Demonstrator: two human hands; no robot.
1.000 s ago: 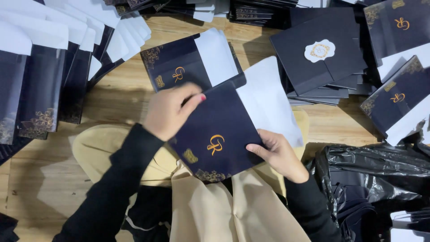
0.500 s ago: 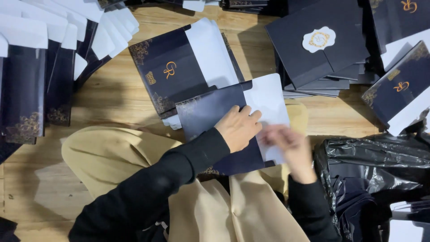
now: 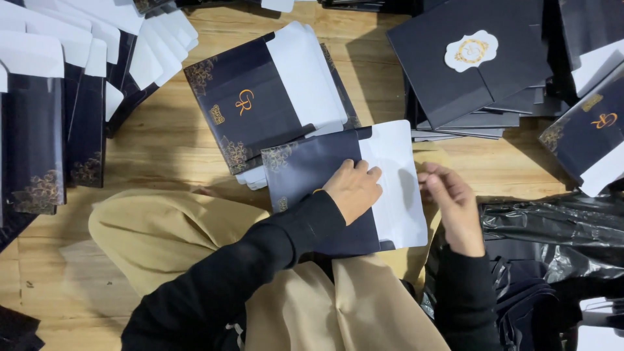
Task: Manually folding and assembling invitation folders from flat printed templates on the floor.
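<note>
The left hand (image 3: 354,188) lies flat, fingers together, on the dark envelope (image 3: 312,175) in the lap, hiding its gold emblem; its white flap (image 3: 396,188) stands open; right of it, the right hand (image 3: 448,195) hovers loosely curled, empty; beyond, a matching stack (image 3: 260,104) on the wooden floor (image 3: 162,149).

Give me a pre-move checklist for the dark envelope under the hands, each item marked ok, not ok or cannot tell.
1. Left hand pressing flat on the dark envelope: ok.
2. White flap open and lying flat: ok.
3. Right hand at the flap's right edge, gripping it: cannot tell.
4. Envelope already filled with a card: cannot tell.
5. Envelope lying apart from the stack of envelopes behind it: not ok, they overlap.
6. Black plastic bag off the flap: ok.
</note>
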